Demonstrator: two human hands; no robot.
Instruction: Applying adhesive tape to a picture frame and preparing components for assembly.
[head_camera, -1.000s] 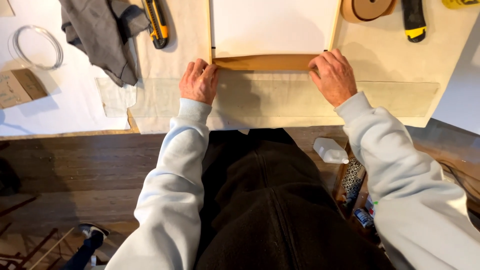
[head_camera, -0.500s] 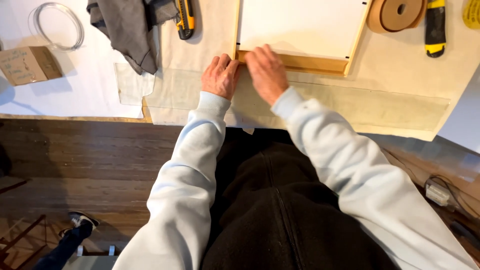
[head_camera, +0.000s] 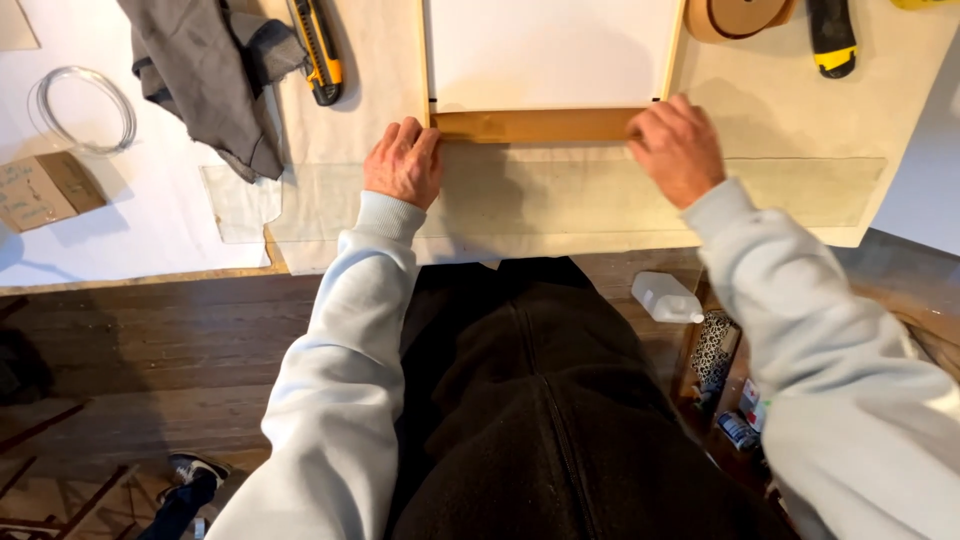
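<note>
While flat brown tape strip (head_camera: 540, 125) spans frame, left hand (head_camera: 403, 162), right hand (head_camera: 678, 150) pressing ends

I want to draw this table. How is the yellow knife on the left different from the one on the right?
The left knife shows nearly whole and lies slanted beside the grey cloth; the right knife is cut off by the picture's top edge and lies almost straight. Both are yellow and black, untouched by either hand.

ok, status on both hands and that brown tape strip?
Left hand pressing left end of the brown paper tape strip, right hand on its right end. Strip flat along bottom edge of white wood-framed panel. Yellow utility knife off left, clear.
</note>
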